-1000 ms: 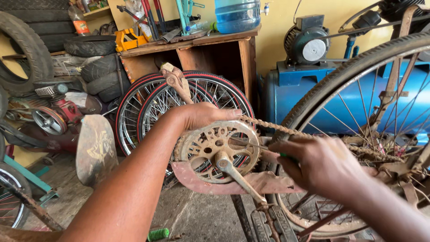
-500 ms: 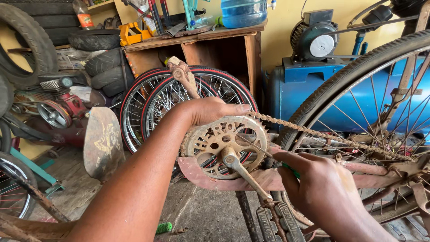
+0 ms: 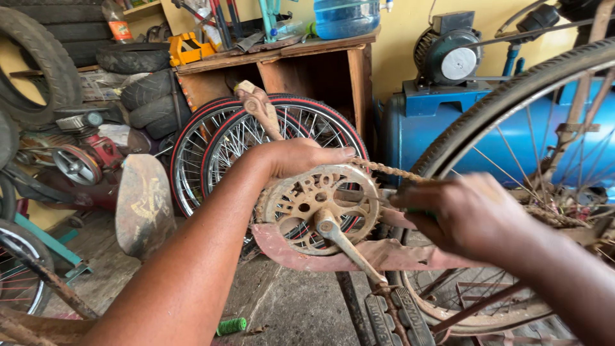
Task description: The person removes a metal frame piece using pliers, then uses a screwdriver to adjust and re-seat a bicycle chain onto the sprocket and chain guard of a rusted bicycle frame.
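Note:
A rusty bicycle chainring (image 3: 320,202) with its crank arm and pedal (image 3: 394,311) sits in the middle of the view. My left hand (image 3: 295,160) rests over the top of the chainring, fingers on the rusty chain (image 3: 391,170) where it meets the teeth. My right hand (image 3: 464,214) is closed to the right of the chainring, gripping something with a green handle, mostly hidden by my fingers, close to the reddish chain guard (image 3: 333,253). The chain runs right toward the big rear wheel (image 3: 512,96).
Two red-rimmed spoked wheels (image 3: 218,141) lean behind the chainring. A blue compressor tank (image 3: 416,128) with a motor stands at the right. A wooden shelf (image 3: 288,57), stacked tyres (image 3: 38,57) and an engine (image 3: 83,160) fill the back left. A green spool (image 3: 230,325) lies on the floor.
My left hand has slid forward over the chainring's top onto the chain. My right hand stays closed beside the chainring, a little lower. The crank has barely turned.

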